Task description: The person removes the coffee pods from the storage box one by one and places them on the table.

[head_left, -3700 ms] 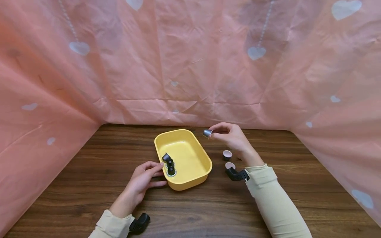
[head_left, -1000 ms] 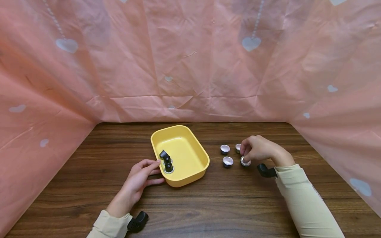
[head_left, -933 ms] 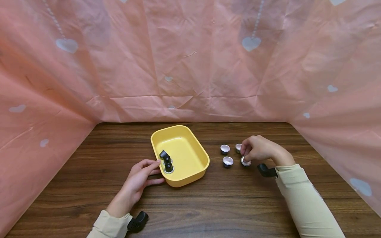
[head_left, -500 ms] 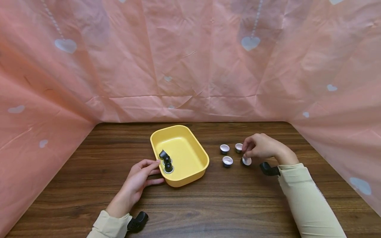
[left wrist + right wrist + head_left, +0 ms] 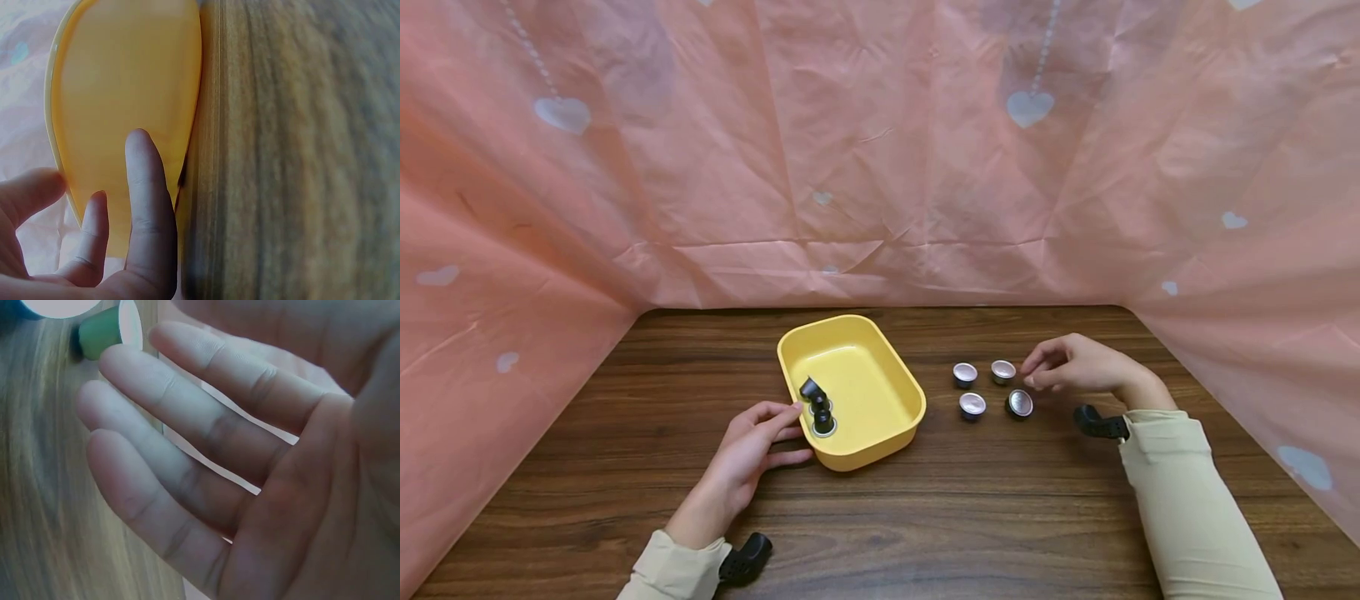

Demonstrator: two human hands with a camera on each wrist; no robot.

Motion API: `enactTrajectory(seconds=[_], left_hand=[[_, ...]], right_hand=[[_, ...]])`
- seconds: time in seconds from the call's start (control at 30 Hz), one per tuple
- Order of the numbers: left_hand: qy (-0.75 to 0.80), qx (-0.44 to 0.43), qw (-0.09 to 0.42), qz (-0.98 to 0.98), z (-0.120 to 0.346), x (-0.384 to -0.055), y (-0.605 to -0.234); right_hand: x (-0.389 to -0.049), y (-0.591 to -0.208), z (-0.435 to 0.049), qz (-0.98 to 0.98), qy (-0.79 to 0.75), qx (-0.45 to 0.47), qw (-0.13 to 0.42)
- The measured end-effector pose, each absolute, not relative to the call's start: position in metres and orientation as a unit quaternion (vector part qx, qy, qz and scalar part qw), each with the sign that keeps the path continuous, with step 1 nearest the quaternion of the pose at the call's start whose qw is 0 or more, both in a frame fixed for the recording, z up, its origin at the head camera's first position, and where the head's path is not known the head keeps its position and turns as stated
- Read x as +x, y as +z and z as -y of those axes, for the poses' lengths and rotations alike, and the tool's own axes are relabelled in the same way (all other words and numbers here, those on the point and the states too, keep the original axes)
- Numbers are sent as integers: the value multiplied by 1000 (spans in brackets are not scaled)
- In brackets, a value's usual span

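Touching the yellow tray at its left side with the left hand, rather straight in its fingers. Inside, near this side, seeing dark capsules close together. With the right hand, loosely bent and gripping nothing, hovering just beside four pale-topped capsules on the wooden table, right of the tray.

The tub looks smooth plastic, capsule lids metallic, table wooden.
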State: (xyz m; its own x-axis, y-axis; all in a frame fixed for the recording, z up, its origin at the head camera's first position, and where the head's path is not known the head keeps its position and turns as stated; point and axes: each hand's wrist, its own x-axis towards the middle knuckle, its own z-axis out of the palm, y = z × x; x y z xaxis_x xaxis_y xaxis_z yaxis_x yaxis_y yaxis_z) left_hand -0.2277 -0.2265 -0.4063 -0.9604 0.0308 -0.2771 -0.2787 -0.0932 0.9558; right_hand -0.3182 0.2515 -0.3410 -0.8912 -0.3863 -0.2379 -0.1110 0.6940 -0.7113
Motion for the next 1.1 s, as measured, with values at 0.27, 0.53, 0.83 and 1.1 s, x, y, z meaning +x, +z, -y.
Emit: enactTrajectory(seconds=[0.27, 0.53, 0.83, 1.1], left_hand=[[731, -93, 106, -667, 227, -228, -407], [730, -94, 108, -668, 227, -228, -407], [730, -94, 108, -668, 227, -228, -407], [731, -93, 108, -667, 226, -228, -408]], right_hand=[[-321, -353, -258, -871, -413, -146, 221], [-321, -367, -266, -841, -462, -150, 238], [-324, -375, -260, -838, -464, -148, 244], [-326, -379, -256, -853, -448, -137, 229]])
